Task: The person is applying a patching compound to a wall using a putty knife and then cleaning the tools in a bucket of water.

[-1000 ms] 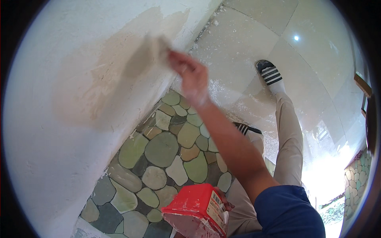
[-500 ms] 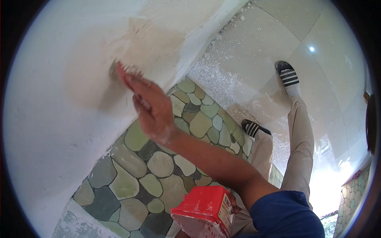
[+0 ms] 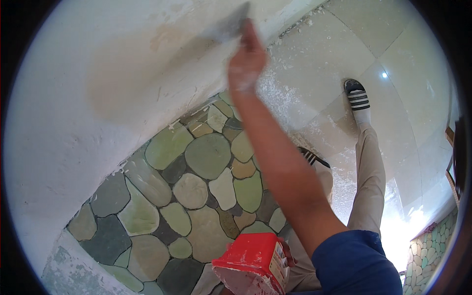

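My right hand [image 3: 247,64], reaching up from the blue sleeve, is closed round a putty knife [image 3: 230,25]. Its grey blade is smeared by motion and lies close to the pale wall [image 3: 59,132]; I cannot tell whether it touches. A damp beige patch [image 3: 115,81] of filler spreads on the wall left of the blade. Low in the view, my left hand [image 3: 286,253] holds a red plastic tub [image 3: 253,248] with whitish paste on its rim and inside. Only some of its fingers show at the tub's right side.
Green and grey pebble-patterned tiling [image 3: 207,156] borders the wall's lower edge. White crumbs litter the pale tiled floor [image 3: 314,64], thickest along the wall. My feet, in black striped slides [image 3: 357,94], stand on the right. A dark object [image 3: 459,152] sits at the far right edge.
My right hand and the putty knife have swept right and upward along the wall, away from the middle of the damp patch. The tub stays in nearly the same place.
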Available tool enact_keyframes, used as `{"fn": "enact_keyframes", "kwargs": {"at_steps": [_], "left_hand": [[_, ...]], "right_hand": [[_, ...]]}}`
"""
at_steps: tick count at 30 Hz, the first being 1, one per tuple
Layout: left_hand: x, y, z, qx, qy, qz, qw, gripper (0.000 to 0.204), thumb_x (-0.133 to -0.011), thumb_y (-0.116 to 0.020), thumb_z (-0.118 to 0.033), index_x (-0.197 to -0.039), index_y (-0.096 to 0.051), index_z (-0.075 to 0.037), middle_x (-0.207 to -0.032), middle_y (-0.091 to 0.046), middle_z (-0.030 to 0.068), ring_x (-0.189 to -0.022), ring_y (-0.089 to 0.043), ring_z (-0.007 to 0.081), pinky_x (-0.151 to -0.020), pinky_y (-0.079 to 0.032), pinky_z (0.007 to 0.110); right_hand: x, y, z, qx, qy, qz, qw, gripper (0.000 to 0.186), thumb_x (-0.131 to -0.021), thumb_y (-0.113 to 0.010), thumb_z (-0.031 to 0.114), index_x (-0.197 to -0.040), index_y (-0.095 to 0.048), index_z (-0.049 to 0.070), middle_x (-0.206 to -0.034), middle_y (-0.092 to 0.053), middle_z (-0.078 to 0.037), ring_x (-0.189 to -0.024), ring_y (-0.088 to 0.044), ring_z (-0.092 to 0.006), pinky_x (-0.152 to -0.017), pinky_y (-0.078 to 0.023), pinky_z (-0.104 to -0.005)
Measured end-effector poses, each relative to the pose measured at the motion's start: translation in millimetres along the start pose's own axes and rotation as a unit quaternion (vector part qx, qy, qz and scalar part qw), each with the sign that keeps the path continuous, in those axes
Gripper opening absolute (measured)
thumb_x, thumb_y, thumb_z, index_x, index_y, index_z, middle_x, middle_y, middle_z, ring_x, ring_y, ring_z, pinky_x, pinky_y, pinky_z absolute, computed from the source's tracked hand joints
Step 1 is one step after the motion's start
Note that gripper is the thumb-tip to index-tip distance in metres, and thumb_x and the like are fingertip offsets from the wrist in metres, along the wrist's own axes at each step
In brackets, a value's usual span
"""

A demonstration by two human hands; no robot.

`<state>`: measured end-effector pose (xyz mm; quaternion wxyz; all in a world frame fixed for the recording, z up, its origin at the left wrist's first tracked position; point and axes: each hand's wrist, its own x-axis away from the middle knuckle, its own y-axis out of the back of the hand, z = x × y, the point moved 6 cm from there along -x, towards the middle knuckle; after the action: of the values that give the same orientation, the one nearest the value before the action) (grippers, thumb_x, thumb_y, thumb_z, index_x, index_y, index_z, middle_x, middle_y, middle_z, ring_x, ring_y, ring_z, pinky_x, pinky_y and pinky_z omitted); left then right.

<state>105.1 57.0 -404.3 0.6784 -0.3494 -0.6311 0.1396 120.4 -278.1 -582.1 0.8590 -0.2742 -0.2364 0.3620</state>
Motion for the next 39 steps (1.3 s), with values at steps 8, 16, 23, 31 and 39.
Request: {"fn": "enact_keyframes", "kwargs": {"at_steps": [8, 16, 23, 31, 39], "left_hand": [[7, 2, -3, -0.011, -0.002, -0.019, 1.000, 0.054, -0.091, -0.048, -0.043, -0.133, -0.041, -0.010, -0.101, -0.054, 0.0168, -0.097, -0.057, 0.0385, -0.091, -0.041, 0.058], [-2, -11, 0, -0.020, 0.006, -0.013, 1.000, 0.054, -0.091, -0.047, -0.043, -0.133, -0.041, -0.010, -0.101, -0.054, 0.0165, -0.097, -0.057, 0.0383, -0.091, -0.041, 0.058], [-12, -18, 0, -0.030, 0.019, -0.014, 0.999, 0.053, -0.091, -0.047, -0.042, -0.134, -0.041, -0.011, -0.100, -0.054, 0.0162, -0.097, -0.057, 0.0381, -0.091, -0.041, 0.058], [-17, -22, -6, -0.033, 0.024, -0.011, 0.999, 0.052, -0.092, -0.047, -0.042, -0.134, -0.041, -0.011, -0.100, -0.054, 0.0159, -0.097, -0.058, 0.0380, -0.090, -0.041, 0.058], [-23, -28, -1, -0.025, 0.030, 0.003, 0.999, 0.052, -0.092, -0.046, -0.041, -0.134, -0.041, -0.011, -0.100, -0.054, 0.0156, -0.096, -0.058, 0.0378, -0.090, -0.041, 0.058]], "right_hand": [[98, -61, 60, 0.226, -0.078, 0.180, 0.954, 0.045, -0.088, -0.046, -0.006, -0.133, -0.043, -0.001, -0.123, -0.053, -0.017, -0.114, -0.050, -0.0251, -0.093, -0.041, -0.0300], [9, 24, 34, 0.145, -0.195, 0.090, 0.966, 0.032, -0.089, -0.049, -0.001, -0.121, -0.056, -0.002, -0.120, -0.058, -0.011, -0.098, -0.056, -0.0147, -0.087, -0.043, -0.0259], [56, -22, 27, 0.142, -0.156, 0.100, 0.972, 0.043, -0.083, -0.044, -0.013, -0.117, -0.059, 0.008, -0.113, -0.063, -0.003, -0.085, -0.054, -0.0123, -0.075, -0.043, -0.0254], [67, -11, 65, 0.167, -0.134, 0.250, 0.944, 0.040, -0.082, -0.043, -0.009, -0.118, -0.057, 0.003, -0.112, -0.063, -0.011, -0.095, -0.061, -0.0240, -0.084, -0.047, -0.0321], [21, -38, 55, 0.170, -0.047, 0.090, 0.980, 0.044, -0.082, -0.048, -0.012, -0.123, -0.054, 0.004, -0.118, -0.060, -0.009, -0.099, -0.056, -0.0143, -0.083, -0.044, -0.0253]]}}
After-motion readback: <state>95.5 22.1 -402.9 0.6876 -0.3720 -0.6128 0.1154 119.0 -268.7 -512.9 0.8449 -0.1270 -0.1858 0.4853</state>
